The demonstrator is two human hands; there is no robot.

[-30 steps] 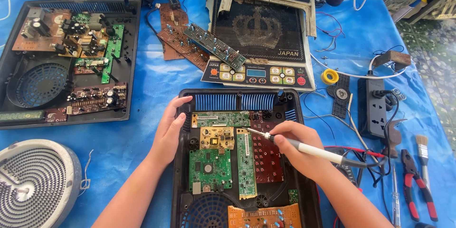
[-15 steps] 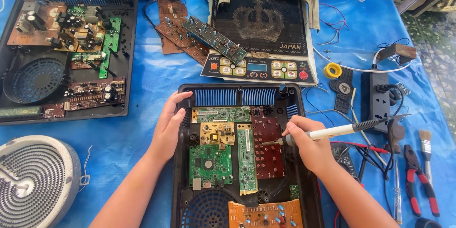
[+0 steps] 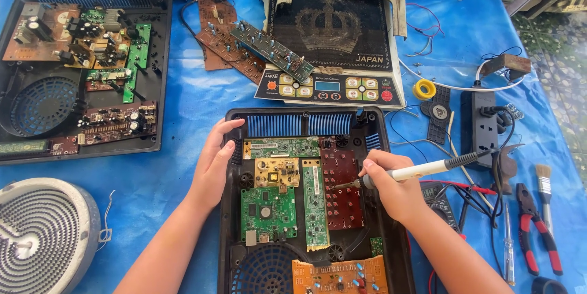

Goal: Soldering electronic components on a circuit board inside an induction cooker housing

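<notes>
Single head view, looking steeply down, close range.

Camera sits above the person's forearms and faces forward and down onto the blue tarp (image 3: 195,95); open black casing (image 3: 309,116) centred low in frame, both hands at near working distance. No second view.

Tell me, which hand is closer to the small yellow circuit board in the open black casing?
Left. The left hand rests on the black casing's left edge, just beside the yellow board. The right hand, holding the soldering iron, sits beyond the dark red board.
</notes>
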